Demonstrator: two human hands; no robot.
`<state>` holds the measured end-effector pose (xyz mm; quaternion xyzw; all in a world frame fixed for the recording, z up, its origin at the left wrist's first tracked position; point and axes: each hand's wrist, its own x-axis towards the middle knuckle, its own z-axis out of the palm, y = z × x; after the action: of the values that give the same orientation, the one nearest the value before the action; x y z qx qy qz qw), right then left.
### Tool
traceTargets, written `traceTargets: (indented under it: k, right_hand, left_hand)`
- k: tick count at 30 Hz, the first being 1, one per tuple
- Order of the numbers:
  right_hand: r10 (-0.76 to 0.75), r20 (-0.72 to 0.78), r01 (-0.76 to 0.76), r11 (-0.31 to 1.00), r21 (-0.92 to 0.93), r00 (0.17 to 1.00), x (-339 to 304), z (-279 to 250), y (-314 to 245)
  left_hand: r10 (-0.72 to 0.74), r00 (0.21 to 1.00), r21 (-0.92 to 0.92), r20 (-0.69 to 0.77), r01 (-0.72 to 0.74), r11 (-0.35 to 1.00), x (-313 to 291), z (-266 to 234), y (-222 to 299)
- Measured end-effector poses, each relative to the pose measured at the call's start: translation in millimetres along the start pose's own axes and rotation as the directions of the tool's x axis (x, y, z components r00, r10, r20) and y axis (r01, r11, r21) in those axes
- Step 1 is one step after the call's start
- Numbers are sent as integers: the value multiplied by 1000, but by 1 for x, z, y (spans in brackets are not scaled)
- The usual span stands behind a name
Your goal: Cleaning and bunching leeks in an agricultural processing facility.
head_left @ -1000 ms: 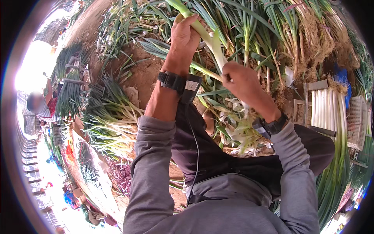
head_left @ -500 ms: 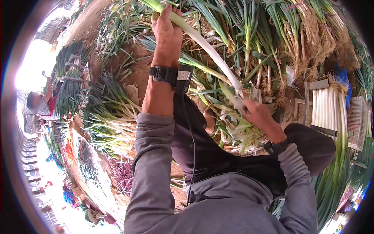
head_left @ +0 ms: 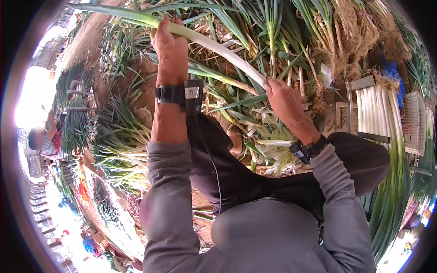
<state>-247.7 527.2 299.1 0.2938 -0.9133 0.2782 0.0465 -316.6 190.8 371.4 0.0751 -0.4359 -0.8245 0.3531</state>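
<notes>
Long green-and-white leek stalk (head_left: 214, 48) was stretched between both hands above the lap, its white shaft running from the right hand up and leftward to the left hand, where it turned green and carried on toward the picture's upper left rim. Nearest the camera lay the grey long-sleeved top (head_left: 255, 236) and the dark trousers (head_left: 255, 177) of the seated person. Right hand (head_left: 284, 100), with a black wrist strap (head_left: 307, 149) just behind it, was clenched around the white lower end of the stalk. Left hand (head_left: 169, 45), raised farther out at arm's length, was closed around the stalk where white passed into green; a black wristband with a small black box (head_left: 180, 94) sat on that forearm. Pale stripped leaf scraps (head_left: 273, 148) lay on the ground between the knees. Loose piles of green leeks with roots (head_left: 282, 27) covered the bare earth beyond the hands. At right, a bundle of trimmed white leek shafts (head_left: 380, 113) lay side by side near a grey frame. At far left, another person (head_left: 43, 141) was partly visible beside more heaped leeks (head_left: 120, 154).
</notes>
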Motion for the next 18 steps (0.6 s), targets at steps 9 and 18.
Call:
traceTargets:
  k: [9,18]
  right_hand:
    - [-85,-27,79,980,-182,996,8,11,7]
    - [-57,-5,54,973,-226,998,8,7,13]
  left_hand:
    - [-41,992,-11,-122,40,999,-12,17,7]
    - [-14,990,-18,-142,11,1000,-9,11,-1]
